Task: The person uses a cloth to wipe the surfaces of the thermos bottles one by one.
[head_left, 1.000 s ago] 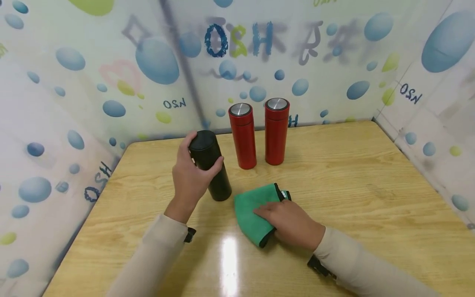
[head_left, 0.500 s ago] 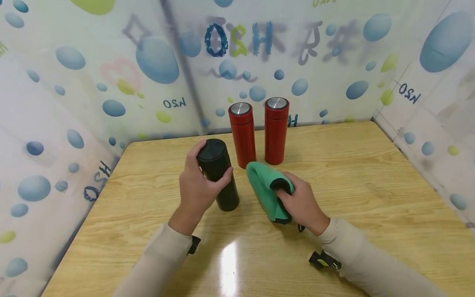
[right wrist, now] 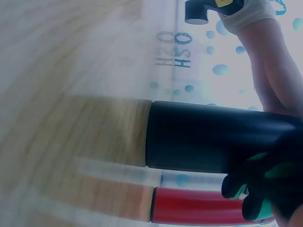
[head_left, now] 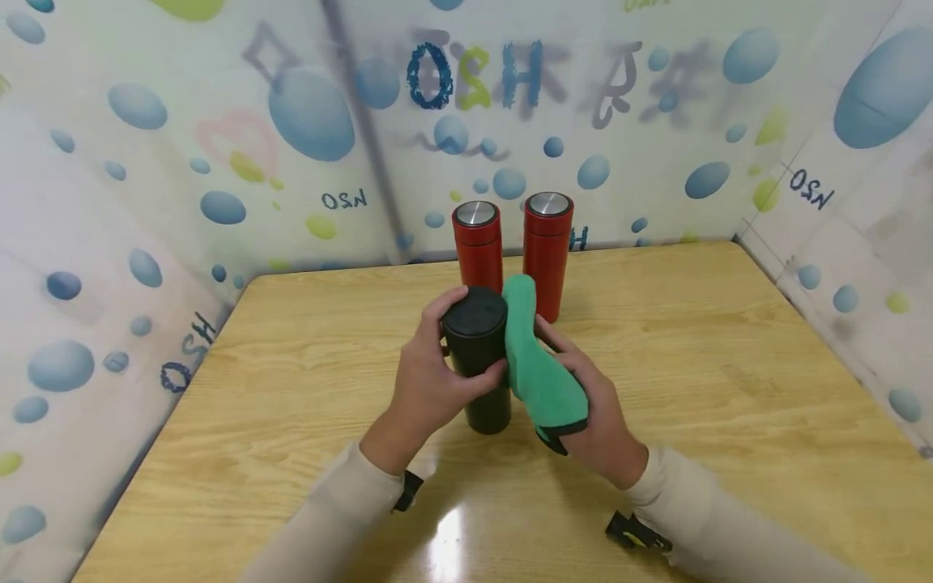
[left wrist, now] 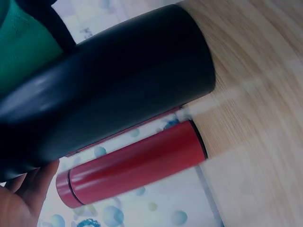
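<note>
- Black flask: we see it upright or nearly so at the counter, its flat dark top uppermost; whether its base touches the wood we cannot tell.
- Left hand: on the left of the black flask. We note its grip curled round the upper part, thumb across the near side, a fingertip up at the rim of the top.
- Right hand: to the right of the black flask, its grip clasping the green cloth; some of the fingers we cannot see behind the fabric.
- The green cloth is folded and dark-edged, its upper part against the right side of the black flask.
- One red flask stands just behind the black flask, partly covered by it. A second red flask stands behind and to the right, partly covered by the cloth. Both have silvery tops; we see a gap between them.
- Patterned wall: beyond the black flask, pale with blue and yellow-green spots and lettering.
- Bright glare on the wood, in front of the black flask.
</note>
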